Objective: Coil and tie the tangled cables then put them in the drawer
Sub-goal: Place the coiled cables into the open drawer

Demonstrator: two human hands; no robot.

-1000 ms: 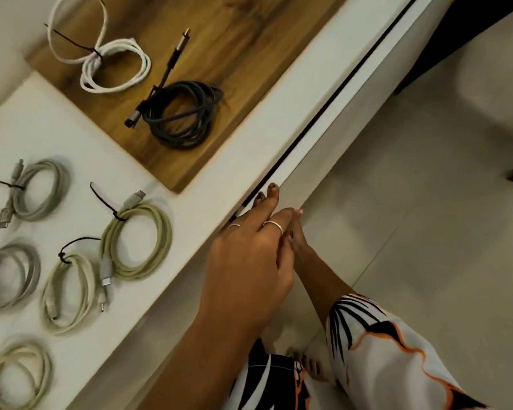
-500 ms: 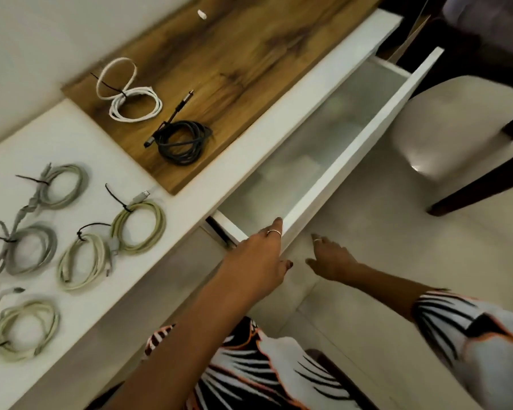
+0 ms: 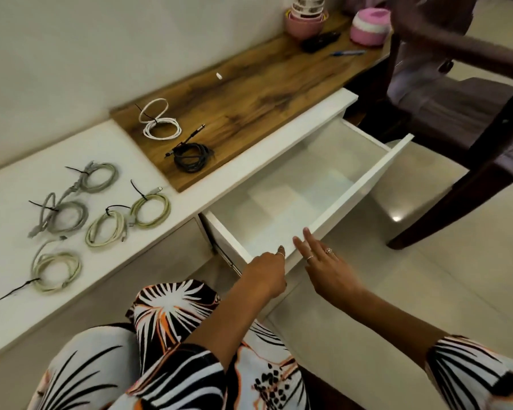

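1. 7 tied cable coils (image 3: 151, 209) lay on the countertop (image 3: 18, 184); the drawer (image 3: 347, 190) stood open.
2. Our left hand (image 3: 265, 272) gripped its front; our right hand (image 3: 328, 266) hovered, fingers straight.
3. We judged the coils light and floppy, best pinched at the ties.

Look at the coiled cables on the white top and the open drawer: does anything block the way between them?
Nothing visible does. The drawer is pulled out and looks bare inside. The coiled cables lie tied on the white top beside it. Both hands, left and right, are at the drawer's front edge, holding no cable.
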